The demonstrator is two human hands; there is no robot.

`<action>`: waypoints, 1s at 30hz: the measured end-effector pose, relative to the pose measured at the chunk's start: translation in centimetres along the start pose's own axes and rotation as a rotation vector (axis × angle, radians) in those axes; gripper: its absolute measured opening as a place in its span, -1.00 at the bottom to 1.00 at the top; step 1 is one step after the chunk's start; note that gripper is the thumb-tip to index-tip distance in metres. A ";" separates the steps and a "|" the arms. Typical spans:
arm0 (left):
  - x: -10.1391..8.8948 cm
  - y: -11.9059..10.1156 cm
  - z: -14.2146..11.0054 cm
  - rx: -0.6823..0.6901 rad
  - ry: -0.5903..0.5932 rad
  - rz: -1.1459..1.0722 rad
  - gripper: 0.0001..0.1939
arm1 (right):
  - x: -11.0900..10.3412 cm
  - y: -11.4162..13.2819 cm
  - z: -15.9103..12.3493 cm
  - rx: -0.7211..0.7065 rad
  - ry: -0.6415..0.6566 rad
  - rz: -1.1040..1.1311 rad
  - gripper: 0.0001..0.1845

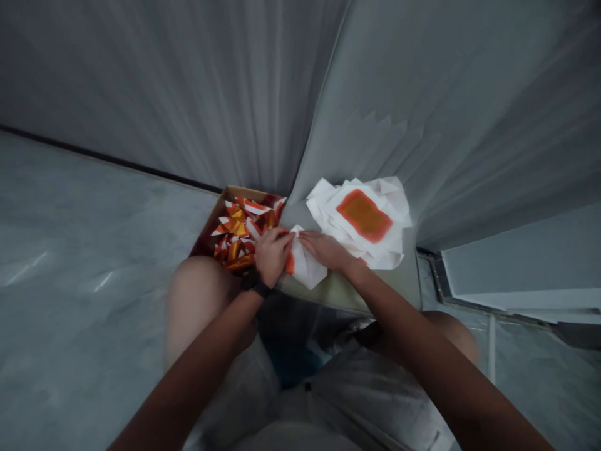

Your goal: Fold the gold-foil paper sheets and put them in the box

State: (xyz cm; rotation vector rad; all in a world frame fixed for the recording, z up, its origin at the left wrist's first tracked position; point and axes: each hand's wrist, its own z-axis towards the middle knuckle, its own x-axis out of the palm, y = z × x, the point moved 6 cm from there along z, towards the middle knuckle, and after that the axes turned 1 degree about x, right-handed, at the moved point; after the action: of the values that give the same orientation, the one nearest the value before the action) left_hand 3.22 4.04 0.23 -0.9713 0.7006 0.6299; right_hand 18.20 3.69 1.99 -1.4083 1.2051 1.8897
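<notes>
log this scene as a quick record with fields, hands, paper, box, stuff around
left hand: left hand, fingers pinching folded sheet's far tip
right hand: right hand, pinching same tip
work: folded sheet, white, orange-red patch showing
right side: pile of sheets, top one with orange-gold rectangle
left side: open box of orange, gold and white folded pieces
left wrist: dark watch

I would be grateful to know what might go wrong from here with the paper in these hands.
The sheet held by the left hand and right hand might crease crookedly. The loose, uneven paper pile could slide if the right hand brushes it. Folded pieces heaped in the box beside the left hand might get knocked out.
</notes>
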 end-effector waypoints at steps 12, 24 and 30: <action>0.5 0.0 0.4 0.053 0.055 -0.129 -0.79 | -0.9 -3.4 3.3 0.331 -0.110 0.204 -0.73; 0.6 0.5 1.4 -0.018 0.083 -0.230 -0.75 | -0.7 -5.2 4.3 0.722 0.053 0.192 -0.78; 1.3 2.4 3.2 -0.183 0.175 -0.399 -0.49 | -1.1 -4.5 2.9 0.715 0.044 0.394 -0.75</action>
State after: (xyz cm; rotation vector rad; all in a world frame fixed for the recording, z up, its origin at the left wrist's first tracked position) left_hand 3.01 8.07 -0.72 -1.3060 0.5858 0.2621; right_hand 20.72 8.50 1.63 -0.8613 2.0287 1.4008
